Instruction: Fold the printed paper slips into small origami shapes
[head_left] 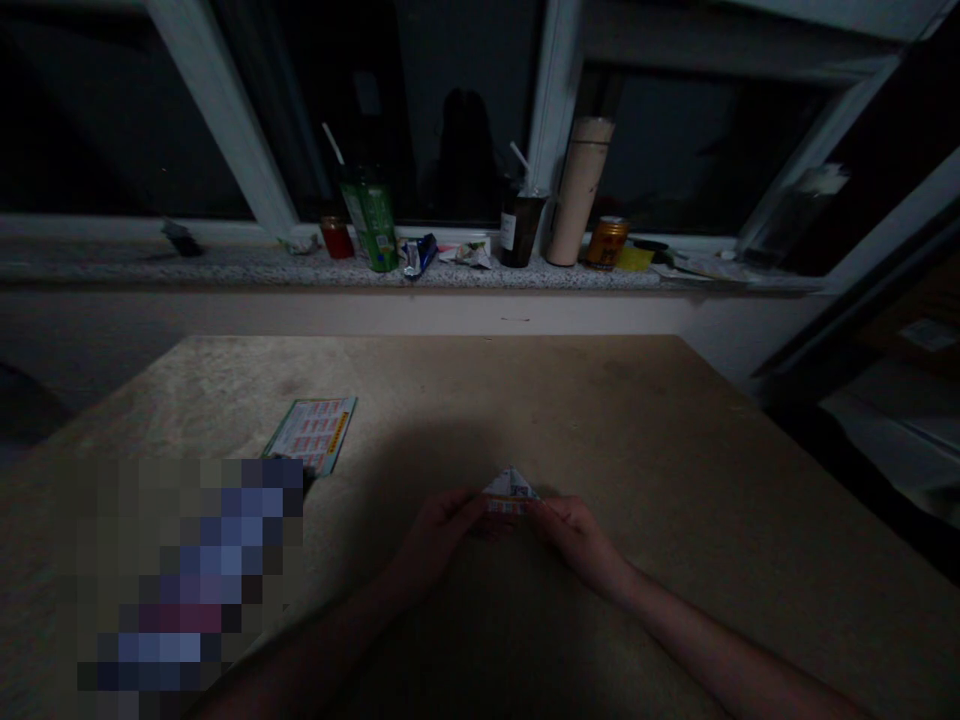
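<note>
A small printed sheet of paper [511, 490], folded to a point at the top, is held just above the table in front of me. My left hand [448, 520] pinches its left corner between thumb and fingers. At the opposite corner my right hand [571, 532] grips the paper the same way. Red and orange print runs along the lower band of the paper, and a dark square mark shows on its upper part. The undersides of the fingers are dim and partly hidden.
Left on the brown table [600, 400] lies a printed leaflet [319, 430]; a pixelated patch covers the area below it. Behind, the window sill holds a green cup [373, 220], a dark cup with straw [519, 228], a beige bottle [581, 190] and a gold can [606, 243].
</note>
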